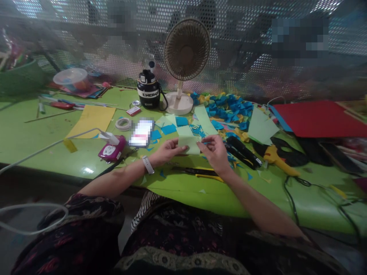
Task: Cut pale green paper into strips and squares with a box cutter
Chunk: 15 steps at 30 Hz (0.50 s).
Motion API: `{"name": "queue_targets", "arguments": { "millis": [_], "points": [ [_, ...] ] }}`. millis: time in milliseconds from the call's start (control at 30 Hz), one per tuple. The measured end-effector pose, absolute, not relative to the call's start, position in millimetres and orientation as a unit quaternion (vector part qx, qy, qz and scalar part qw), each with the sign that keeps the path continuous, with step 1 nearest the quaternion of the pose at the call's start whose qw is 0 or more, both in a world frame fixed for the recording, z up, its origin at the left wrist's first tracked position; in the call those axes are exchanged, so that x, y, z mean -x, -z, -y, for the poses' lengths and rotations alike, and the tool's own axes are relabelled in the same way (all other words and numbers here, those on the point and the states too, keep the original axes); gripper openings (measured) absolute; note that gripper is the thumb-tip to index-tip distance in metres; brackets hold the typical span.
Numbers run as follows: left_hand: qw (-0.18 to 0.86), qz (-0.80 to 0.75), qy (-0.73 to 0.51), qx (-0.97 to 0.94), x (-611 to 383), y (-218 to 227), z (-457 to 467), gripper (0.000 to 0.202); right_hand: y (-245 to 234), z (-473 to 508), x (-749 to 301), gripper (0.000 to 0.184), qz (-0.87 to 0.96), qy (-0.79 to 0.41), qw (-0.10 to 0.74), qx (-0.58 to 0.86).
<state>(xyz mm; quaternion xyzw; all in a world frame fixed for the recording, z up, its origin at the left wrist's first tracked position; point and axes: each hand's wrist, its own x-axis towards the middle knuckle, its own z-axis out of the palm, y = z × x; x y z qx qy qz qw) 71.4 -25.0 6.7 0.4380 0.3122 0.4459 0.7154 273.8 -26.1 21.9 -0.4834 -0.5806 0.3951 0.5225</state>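
Between my two hands is a piece of pale green paper (189, 144), raised a little over the table's front part. My left hand (169, 150) pinches its left side, thumb on the near face. At the paper's right edge, the fingers of my right hand (213, 151) are closed on it. Just below lies a yellow and black box cutter (200, 172). A black stapler (243, 152) rests to the right of my right hand. Behind the paper are blue paper squares (169, 129) and a longer pale green strip (205, 119).
A white fan (187, 49) and a black bottle (148, 91) stand at the back, beside a heap of blue and yellow paper pieces (229, 109). Left are a phone (142, 131), tape roll (123, 123) and purple power adapter (112, 151). Right are a yellow glue gun (279, 160) and red sheets (318, 116).
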Motion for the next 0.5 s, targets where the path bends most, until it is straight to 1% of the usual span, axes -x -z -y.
{"name": "queue_targets", "arguments": {
  "millis": [67,100,200,267,500],
  "points": [
    [0.720,-0.312,-0.438,-0.439,-71.4,-7.1,25.4,0.044,-23.5,25.4,-273.5,0.067,0.557,-0.423,0.528,0.482],
    [0.722,-0.311,-0.435,-0.440,-71.4,-7.2,25.5,0.045,-24.3,25.4,-273.6,0.067,0.557,-0.434,0.520,0.481],
    [0.723,-0.302,-0.431,-0.447,-71.3,-7.3,26.0,0.044,-26.5,27.4,-274.6,0.056,0.589,-0.438,0.480,0.480],
    [0.720,-0.302,-0.432,-0.452,-71.3,-7.4,26.2,0.041,-27.6,29.3,-275.0,0.051,0.607,-0.422,0.470,0.483],
    [0.716,-0.305,-0.418,-0.469,-70.6,-8.3,26.8,0.034,-29.6,31.3,-274.1,0.052,0.611,-0.403,0.480,0.484]
  ]
}}
